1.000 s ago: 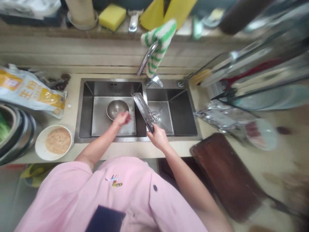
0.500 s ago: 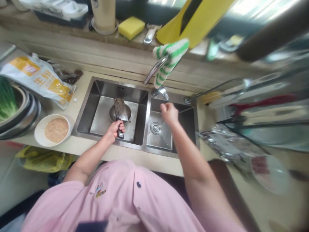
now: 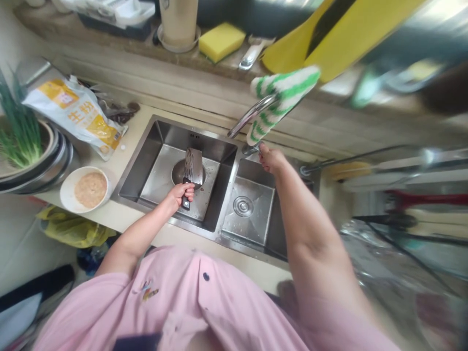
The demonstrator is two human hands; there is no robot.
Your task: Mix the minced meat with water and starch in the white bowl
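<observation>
My left hand (image 3: 182,193) is closed round the black handle of a cleaver (image 3: 196,165). Its wide blade, with wet-looking marks, lies over a metal bowl (image 3: 177,174) in the left basin of the steel sink (image 3: 225,199). My right hand (image 3: 272,159) has its fingers closed at the faucet handle (image 3: 249,150), behind the right basin. Above it the curved faucet spout (image 3: 251,114) carries a green-and-white striped cloth (image 3: 287,96). Part of the handle is hidden by the cloth and my fingers.
Left of the sink stand a white bowl of pale minced food (image 3: 66,191), a starch bag (image 3: 82,114) and stacked basins with green onions (image 3: 22,141). A yellow sponge (image 3: 222,42) sits on the ledge. At right is a blurred rack (image 3: 365,151) with utensils.
My right hand has moved from above the right basin back to the faucet handle. My left hand still holds the cleaver over the bowl. The view has shifted slightly.
</observation>
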